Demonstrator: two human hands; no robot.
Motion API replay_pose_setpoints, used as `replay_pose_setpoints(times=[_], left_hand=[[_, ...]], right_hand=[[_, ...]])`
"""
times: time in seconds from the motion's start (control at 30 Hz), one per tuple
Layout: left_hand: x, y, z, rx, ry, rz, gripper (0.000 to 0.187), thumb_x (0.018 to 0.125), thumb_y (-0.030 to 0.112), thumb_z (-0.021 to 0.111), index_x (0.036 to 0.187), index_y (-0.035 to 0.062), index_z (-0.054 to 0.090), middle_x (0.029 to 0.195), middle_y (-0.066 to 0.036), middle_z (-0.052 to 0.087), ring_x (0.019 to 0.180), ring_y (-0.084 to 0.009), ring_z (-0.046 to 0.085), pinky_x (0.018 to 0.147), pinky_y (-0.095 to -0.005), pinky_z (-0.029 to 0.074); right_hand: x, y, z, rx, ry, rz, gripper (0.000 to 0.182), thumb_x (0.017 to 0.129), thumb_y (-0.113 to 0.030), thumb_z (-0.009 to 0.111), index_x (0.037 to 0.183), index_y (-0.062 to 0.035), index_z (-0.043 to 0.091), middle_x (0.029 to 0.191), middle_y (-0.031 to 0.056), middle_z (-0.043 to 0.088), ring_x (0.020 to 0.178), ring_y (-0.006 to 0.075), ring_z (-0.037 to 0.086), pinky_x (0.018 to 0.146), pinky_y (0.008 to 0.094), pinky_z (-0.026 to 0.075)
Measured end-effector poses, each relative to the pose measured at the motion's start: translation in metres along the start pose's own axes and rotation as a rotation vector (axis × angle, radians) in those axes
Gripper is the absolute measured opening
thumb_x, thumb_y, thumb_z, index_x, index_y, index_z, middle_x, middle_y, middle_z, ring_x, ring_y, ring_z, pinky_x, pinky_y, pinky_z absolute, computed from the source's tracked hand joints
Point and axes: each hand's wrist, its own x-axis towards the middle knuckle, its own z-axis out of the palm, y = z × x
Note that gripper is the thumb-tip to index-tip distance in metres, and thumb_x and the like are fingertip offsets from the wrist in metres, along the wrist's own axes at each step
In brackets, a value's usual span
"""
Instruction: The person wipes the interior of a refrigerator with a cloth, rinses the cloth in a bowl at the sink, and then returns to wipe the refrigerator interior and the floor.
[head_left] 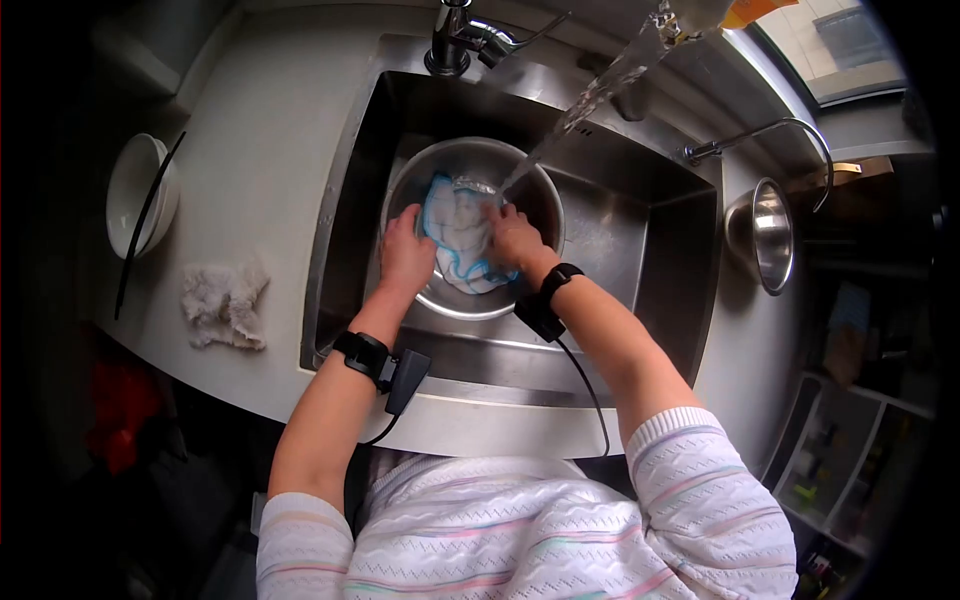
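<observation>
A wet white cloth with blue edging (462,222) lies bunched in a round steel basin (548,190), which stands in the left part of the sink. My left hand (408,252) reaches over the basin's left rim, its fingers and thumb closed at the cloth's left edge. On the cloth's right side is my right hand (517,243), fingers bent down into the fabric and slightly blurred; part of its grip is hidden. A stream of water (600,92) falls from the upper right into the basin close to my right fingers.
The steel sink (610,245) has a tap (450,45) behind it and a thin curved spout (760,130) at right. A steel bowl (772,237) stands right of the sink. On the left counter are a white bowl (128,195), a black stick (150,220) and a crumpled rag (224,305).
</observation>
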Motion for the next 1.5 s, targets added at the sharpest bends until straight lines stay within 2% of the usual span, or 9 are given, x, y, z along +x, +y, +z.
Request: replay_pose_setpoints(times=[0.33, 0.47, 0.73, 0.9, 1.0, 1.13, 1.33, 1.4, 1.5], left_hand=[[0.018, 0.014, 0.013, -0.824, -0.277, -0.728, 0.067, 0.085, 0.041, 0.054, 0.139, 0.0112, 0.028, 0.132, -0.017, 0.041, 0.118, -0.0347, 0.041, 0.085, -0.0544, 0.040], [0.041, -0.019, 0.059, -1.416, -0.439, -0.714, 0.052, 0.083, 0.048, 0.054, 0.112, 0.0042, 0.054, 0.104, -0.010, 0.059, 0.093, -0.0253, 0.057, 0.080, -0.0489, 0.045], [0.042, 0.025, 0.045, -0.775, -0.224, -0.363, 0.035, 0.087, 0.026, 0.053, 0.101, -0.0051, 0.058, 0.089, -0.012, 0.060, 0.084, -0.0236, 0.059, 0.070, -0.0366, 0.050], [0.051, 0.020, 0.011, -0.753, -0.383, -0.424, 0.081, 0.086, 0.040, 0.055, 0.145, 0.0171, 0.005, 0.146, -0.015, 0.024, 0.133, -0.0337, 0.022, 0.098, -0.0604, 0.023], [0.050, -0.005, 0.030, -0.657, -0.370, -0.434, 0.082, 0.084, 0.044, 0.055, 0.145, 0.0171, 0.007, 0.147, -0.015, 0.020, 0.133, -0.0361, 0.020, 0.096, -0.0616, 0.024], [0.041, -0.001, 0.028, -0.772, -0.378, -0.586, 0.078, 0.084, 0.050, 0.052, 0.144, 0.0169, 0.014, 0.142, -0.014, 0.027, 0.125, -0.0410, 0.030, 0.089, -0.0626, 0.031], [0.054, -0.029, 0.056, -1.228, -0.439, -0.697, 0.069, 0.084, 0.048, 0.053, 0.136, 0.0065, 0.032, 0.126, -0.019, 0.046, 0.110, -0.0346, 0.050, 0.081, -0.0550, 0.042], [0.060, -0.053, 0.091, -1.382, -0.343, -0.545, 0.064, 0.083, 0.040, 0.057, 0.129, -0.0004, 0.039, 0.115, -0.019, 0.055, 0.095, -0.0327, 0.058, 0.078, -0.0480, 0.046], [0.039, 0.011, 0.061, -0.638, -0.117, -0.440, 0.055, 0.086, 0.035, 0.056, 0.124, -0.0025, 0.042, 0.101, -0.011, 0.059, 0.087, -0.0229, 0.057, 0.072, -0.0379, 0.047]], right_hand=[[0.031, 0.004, 0.000, 1.067, 0.055, 0.274, 0.019, 0.071, -0.006, 0.053, 0.089, -0.0013, 0.058, 0.073, 0.0083, 0.057, 0.072, 0.0215, 0.058, 0.062, 0.0317, 0.045], [-0.005, -0.050, -0.035, 1.617, -0.078, 0.151, 0.025, 0.075, -0.003, 0.046, 0.097, -0.0032, 0.057, 0.089, 0.0057, 0.058, 0.082, 0.0145, 0.055, 0.072, 0.0265, 0.045], [0.020, 0.007, 0.008, 0.315, 0.340, 0.154, 0.023, 0.082, -0.018, 0.048, 0.101, -0.0066, 0.051, 0.096, 0.0204, 0.059, 0.084, 0.0419, 0.058, 0.073, 0.0492, 0.048], [0.013, 0.018, 0.011, 0.225, 0.079, 0.067, 0.040, 0.079, -0.022, 0.055, 0.116, -0.0077, 0.047, 0.104, 0.0203, 0.056, 0.089, 0.0397, 0.058, 0.080, 0.0452, 0.047], [0.018, 0.010, 0.011, 0.154, -0.154, 0.014, 0.035, 0.075, -0.019, 0.059, 0.108, -0.0075, 0.053, 0.101, 0.0194, 0.058, 0.088, 0.0364, 0.059, 0.079, 0.0428, 0.047], [0.034, 0.021, 0.024, 0.200, 0.204, 0.092, 0.024, 0.077, -0.015, 0.055, 0.097, -0.0035, 0.057, 0.098, 0.0208, 0.059, 0.090, 0.0360, 0.058, 0.080, 0.0392, 0.048], [0.003, -0.047, -0.011, 1.638, -0.085, 0.230, 0.025, 0.075, -0.008, 0.047, 0.096, -0.0004, 0.057, 0.093, 0.0103, 0.057, 0.089, 0.0187, 0.054, 0.076, 0.0295, 0.045], [0.000, -0.054, -0.008, 1.428, 0.062, 0.104, 0.024, 0.078, -0.012, 0.045, 0.096, -0.0013, 0.057, 0.090, 0.0153, 0.062, 0.085, 0.0266, 0.059, 0.075, 0.0358, 0.047], [0.013, -0.015, 0.003, 0.459, 0.224, 0.204, 0.026, 0.085, -0.024, 0.044, 0.098, -0.0053, 0.055, 0.080, 0.0239, 0.063, 0.079, 0.0431, 0.060, 0.074, 0.0515, 0.046]])
